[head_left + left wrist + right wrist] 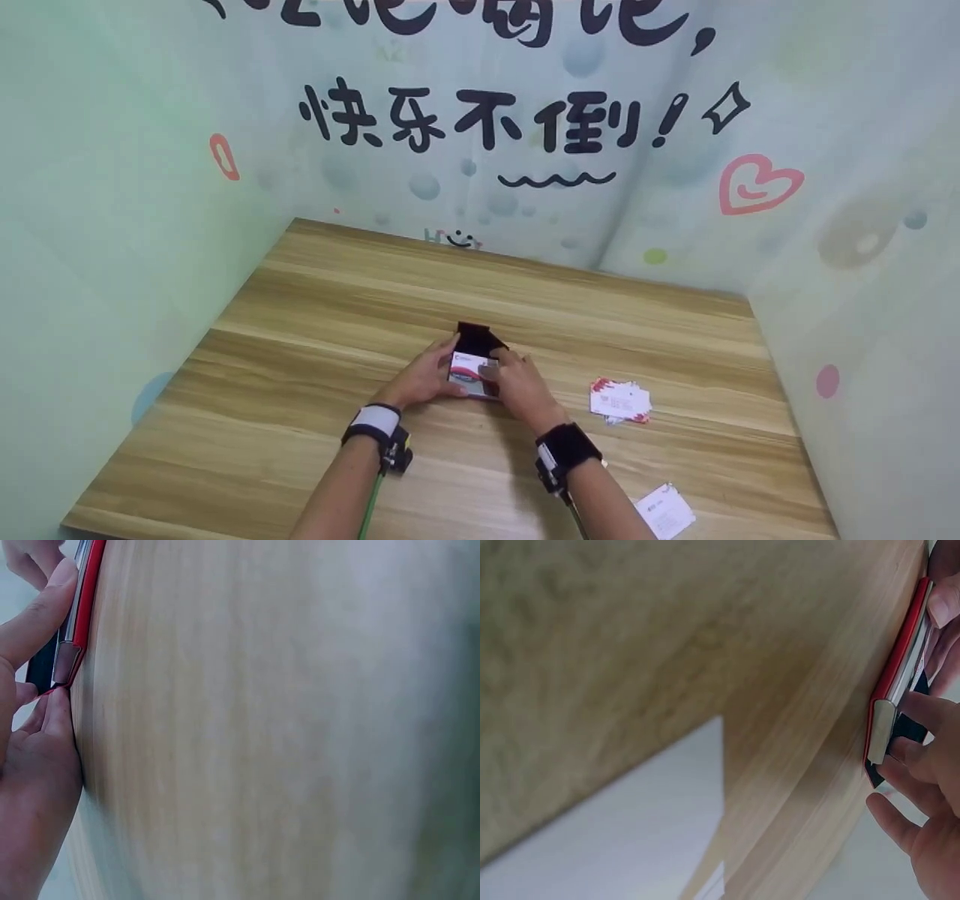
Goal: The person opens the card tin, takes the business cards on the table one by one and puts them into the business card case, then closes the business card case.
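A business card case [477, 343] lies with its black-lined flap folded open, away from me. A white card with a red and grey band [465, 361] sits in its tray. My left hand [421, 377] grips the case's left side, its thumb at the near edge. From the right, my right hand [525, 386] holds the case's other side, with fingers over the card and covering part of it. The red outer cover [94, 596] shows in the left wrist view, low over the wood. In the right wrist view, fingertips [922, 711] touch the silvery case's end.
To the right, a small pile of red-and-white cards [621, 401] lies on the wooden table [300, 300]. Another white card stack [666, 511] lies nearer, beside my right forearm. Printed curtain-like walls [465, 202] stand at the back and both sides.
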Action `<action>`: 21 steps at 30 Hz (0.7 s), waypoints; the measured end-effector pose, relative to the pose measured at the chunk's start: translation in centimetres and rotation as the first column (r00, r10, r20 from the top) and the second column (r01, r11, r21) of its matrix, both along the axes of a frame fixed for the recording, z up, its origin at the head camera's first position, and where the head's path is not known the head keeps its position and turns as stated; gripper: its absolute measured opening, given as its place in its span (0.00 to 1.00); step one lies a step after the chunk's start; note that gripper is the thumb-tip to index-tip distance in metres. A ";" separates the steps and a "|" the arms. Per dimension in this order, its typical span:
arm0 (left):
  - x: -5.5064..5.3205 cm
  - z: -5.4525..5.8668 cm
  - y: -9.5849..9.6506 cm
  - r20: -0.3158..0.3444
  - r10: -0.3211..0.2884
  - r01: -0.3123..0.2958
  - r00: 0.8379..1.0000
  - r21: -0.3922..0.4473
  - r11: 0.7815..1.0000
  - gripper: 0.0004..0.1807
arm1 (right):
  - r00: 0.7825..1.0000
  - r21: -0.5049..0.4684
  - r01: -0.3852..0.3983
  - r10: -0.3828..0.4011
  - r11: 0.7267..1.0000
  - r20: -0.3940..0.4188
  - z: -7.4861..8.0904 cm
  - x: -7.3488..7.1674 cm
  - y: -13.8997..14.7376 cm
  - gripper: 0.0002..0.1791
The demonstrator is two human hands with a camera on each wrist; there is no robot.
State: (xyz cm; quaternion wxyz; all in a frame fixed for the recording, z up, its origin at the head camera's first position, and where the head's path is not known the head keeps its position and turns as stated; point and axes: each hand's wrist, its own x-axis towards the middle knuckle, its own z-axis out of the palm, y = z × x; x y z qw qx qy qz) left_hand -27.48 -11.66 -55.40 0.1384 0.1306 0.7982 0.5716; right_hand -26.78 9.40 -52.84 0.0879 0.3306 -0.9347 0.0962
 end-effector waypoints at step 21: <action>0.1 0.2 0.0 -0.051 0.012 -0.016 0.999 -0.092 0.996 0.58 | 0.997 -0.024 0.046 -0.045 0.999 0.065 0.2 1.9 -0.4 0.21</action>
